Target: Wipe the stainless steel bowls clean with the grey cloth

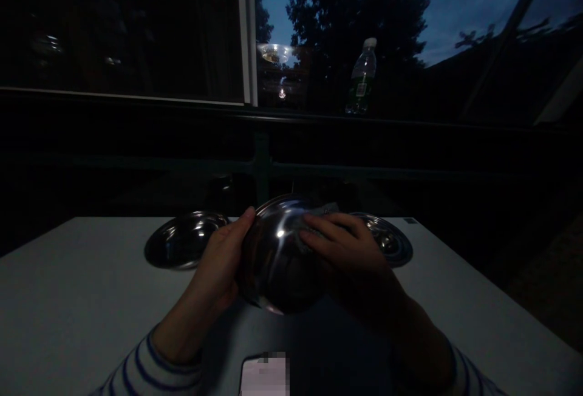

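A shiny metal bowl (277, 262) is held up tilted above the table, its rounded outside turned toward me. My left hand (223, 256) grips its left side, thumb along the rim and the other fingers hidden behind. Across the bowl's upper right lies my right hand (346, 244), fingers bent over the surface. A thin pale piece, like a cloth (325, 209), shows at the edge of that hand and is pressed against the metal; dimness hides most of it.
On the white table (82, 299) a metal dish (175, 244) lies left of the bowl, and another metal dish (396, 247) lies to the right, partly behind my hand. A phone (264, 378) is at the near edge. A plastic bottle (362, 77) stands by the window.
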### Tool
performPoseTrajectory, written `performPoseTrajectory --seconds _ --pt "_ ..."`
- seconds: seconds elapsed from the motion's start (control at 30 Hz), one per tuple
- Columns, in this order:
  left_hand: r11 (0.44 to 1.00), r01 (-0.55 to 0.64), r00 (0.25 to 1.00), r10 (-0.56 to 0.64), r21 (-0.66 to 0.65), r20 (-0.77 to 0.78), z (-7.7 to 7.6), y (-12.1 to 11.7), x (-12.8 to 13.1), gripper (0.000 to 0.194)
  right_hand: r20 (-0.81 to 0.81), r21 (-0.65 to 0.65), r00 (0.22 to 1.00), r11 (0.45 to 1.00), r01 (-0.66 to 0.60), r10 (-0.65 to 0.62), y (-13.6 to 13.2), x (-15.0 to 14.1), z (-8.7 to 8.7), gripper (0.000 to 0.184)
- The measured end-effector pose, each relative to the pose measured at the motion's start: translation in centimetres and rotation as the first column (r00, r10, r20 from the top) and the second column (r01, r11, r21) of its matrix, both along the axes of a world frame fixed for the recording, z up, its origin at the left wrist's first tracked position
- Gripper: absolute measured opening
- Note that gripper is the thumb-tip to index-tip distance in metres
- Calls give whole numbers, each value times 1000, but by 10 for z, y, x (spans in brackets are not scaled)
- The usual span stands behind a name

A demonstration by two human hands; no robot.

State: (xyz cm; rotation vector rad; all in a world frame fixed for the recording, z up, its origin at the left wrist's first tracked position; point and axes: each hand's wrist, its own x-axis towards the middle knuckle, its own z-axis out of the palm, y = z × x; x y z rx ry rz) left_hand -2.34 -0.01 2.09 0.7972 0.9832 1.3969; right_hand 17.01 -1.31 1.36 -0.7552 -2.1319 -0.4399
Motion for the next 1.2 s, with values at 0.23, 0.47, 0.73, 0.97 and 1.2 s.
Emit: performPoseTrajectory --seconds 0.23,0.47,0.73,0.97,1.2 --pt "999 -51 999 51 -1 15 5 0 -2 22 -48 35 999 999 15 -13 7 3 -2 28" --pt "1000 -10 999 10 16 -38 4 0 -4 22 -123 -28 991 997 -65 61 6 7 1 27" --pt "992 122 992 -122 -37 -19 0 -1 -1 22 -85 -103 991 988 -116 107 1 8 3 27" --pt "999 -49 954 51 -15 294 7 8 -8 25 -235 -31 964 991 -133 122 9 11 3 30" --pt "998 -63 897 64 -16 438 2 14 -9 29 -204 8 971 992 -128 127 7 6 -1 28"
